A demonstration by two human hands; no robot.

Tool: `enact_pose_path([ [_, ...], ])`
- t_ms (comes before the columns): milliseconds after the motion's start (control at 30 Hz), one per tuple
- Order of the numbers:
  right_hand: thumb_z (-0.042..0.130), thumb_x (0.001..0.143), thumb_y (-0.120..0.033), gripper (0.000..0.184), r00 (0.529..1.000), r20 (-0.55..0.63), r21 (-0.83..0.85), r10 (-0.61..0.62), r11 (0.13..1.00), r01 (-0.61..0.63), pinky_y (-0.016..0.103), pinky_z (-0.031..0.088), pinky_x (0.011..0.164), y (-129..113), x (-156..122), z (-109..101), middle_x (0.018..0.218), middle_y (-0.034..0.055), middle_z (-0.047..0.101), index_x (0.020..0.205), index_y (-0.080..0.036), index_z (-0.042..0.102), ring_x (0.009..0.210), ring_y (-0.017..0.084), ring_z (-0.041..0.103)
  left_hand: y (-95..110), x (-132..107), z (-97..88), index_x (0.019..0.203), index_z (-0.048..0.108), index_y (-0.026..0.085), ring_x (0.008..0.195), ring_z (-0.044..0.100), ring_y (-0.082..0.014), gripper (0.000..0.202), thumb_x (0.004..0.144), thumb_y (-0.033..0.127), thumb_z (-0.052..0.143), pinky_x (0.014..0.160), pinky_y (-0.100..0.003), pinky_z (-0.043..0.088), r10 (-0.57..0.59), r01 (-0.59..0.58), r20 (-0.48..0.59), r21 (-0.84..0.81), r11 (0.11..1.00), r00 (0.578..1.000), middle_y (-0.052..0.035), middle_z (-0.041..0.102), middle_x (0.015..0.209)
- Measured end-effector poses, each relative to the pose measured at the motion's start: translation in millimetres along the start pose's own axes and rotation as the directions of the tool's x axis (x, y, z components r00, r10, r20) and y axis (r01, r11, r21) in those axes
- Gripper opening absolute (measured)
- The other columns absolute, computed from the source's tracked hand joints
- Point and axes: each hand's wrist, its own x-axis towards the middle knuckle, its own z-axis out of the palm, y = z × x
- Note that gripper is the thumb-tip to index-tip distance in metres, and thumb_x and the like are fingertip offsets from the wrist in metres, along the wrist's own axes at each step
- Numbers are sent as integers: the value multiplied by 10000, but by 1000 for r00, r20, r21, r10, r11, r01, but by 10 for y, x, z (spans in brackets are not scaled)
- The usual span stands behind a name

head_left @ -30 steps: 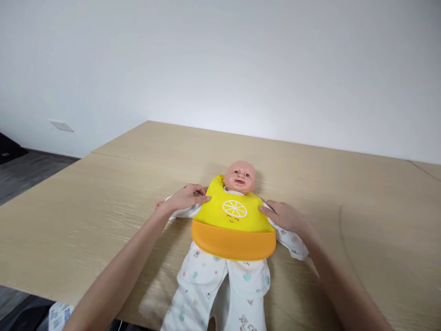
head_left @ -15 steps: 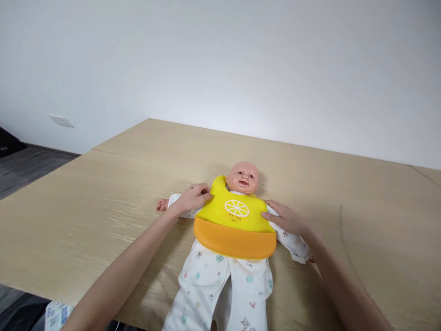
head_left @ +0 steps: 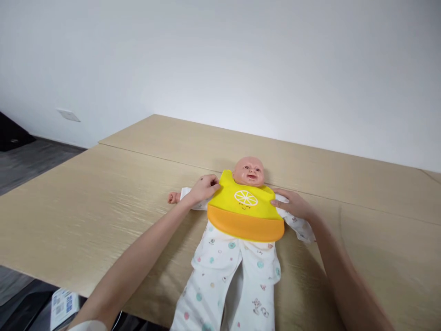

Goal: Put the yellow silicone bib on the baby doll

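A baby doll (head_left: pixel 248 172) in a white patterned outfit (head_left: pixel 220 271) lies face up. Over its chest is a yellow bib (head_left: pixel 227 195) with a white citrus slice, a smiling face and an orange catch pocket (head_left: pixel 246 224). My left hand (head_left: pixel 204 188) has its fingers curled in a pinch at the bib's left edge, by the doll's shoulder; the fingertips are partly hidden. At the opposite edge, my right hand (head_left: pixel 294 203) lies with fingers stretched out over the doll's sleeve. Its thumb touches the bib, apart from the forefinger.
The doll rests on a light wooden table (head_left: pixel 103 197) with a seam across it. Behind the table stands a white wall (head_left: pixel 241 69) with a wall plate (head_left: pixel 68 115). A white printed package (head_left: pixel 64 307) sits below the front left edge, beside dark items.
The view has shifted slightly, so the doll, bib and both hands appear a little higher and to the right. Both hands keep their places at the bib's edges.
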Motion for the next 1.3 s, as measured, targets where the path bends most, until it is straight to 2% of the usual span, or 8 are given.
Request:
enact_pose_path([
  [167,482,764,-543,544,999,-33,-2,-5,1000,5,329,360,1008,28,34,6,1243,38,495,1206,-227,517,1143,212,466,-53,56,36,635,538,174,577,463,-130,162,687,316,479,522,-240,322,-2,2,-1,-19,1000,1000,12,530,614],
  [400,443,776,-554,564,991,-30,-128,133,982,-136,355,388,945,-88,-61,29,1235,64,494,1227,-218,483,1112,245,479,-54,67,37,597,527,173,581,477,-139,210,702,346,470,501,-247,297,-55,53,57,36,998,997,6,529,599],
  [567,482,772,-509,451,978,-206,-286,-37,958,-24,335,377,902,-439,-335,13,1132,47,528,1117,-218,497,1047,191,477,-37,21,36,793,562,173,658,528,-147,197,698,334,499,547,-237,357,-102,102,10,-75,992,995,-5,595,718],
  [667,432,776,-593,409,998,66,-196,-17,980,29,282,407,722,-705,-539,2,962,-4,571,961,-240,523,851,143,513,-36,1,43,1035,533,196,684,552,-145,353,706,325,516,589,-241,402,-75,74,4,-235,969,997,1,617,760],
  [767,473,728,-640,464,967,248,-173,-56,980,101,284,380,758,-860,-646,9,1019,-26,557,992,-260,502,897,148,497,-35,10,51,1082,545,194,701,559,-140,407,691,307,545,639,-250,428,-18,9,-27,-299,954,999,-7,626,793],
  [900,489,698,-669,510,962,272,-171,-38,981,87,278,353,757,-888,-635,16,999,-31,555,1005,-262,487,887,149,486,-19,38,58,894,641,144,769,568,-150,289,650,288,586,711,-262,435,-33,1,-91,-325,946,995,-52,644,885],
  [1133,479,762,-584,387,945,308,-63,-108,989,133,231,319,619,-932,-618,-22,776,-33,557,958,-253,526,678,94,446,12,52,76,864,657,125,751,592,-159,292,634,296,600,680,-262,450,-181,33,-209,-563,826,961,-73,666,873],
  [1300,550,730,-527,362,933,324,67,-159,987,145,211,356,568,-844,-590,2,751,-14,568,971,-259,577,648,95,467,56,26,19,767,671,133,782,590,-177,225,640,287,567,711,-268,436,-193,123,-111,-456,882,975,-56,675,822],
])
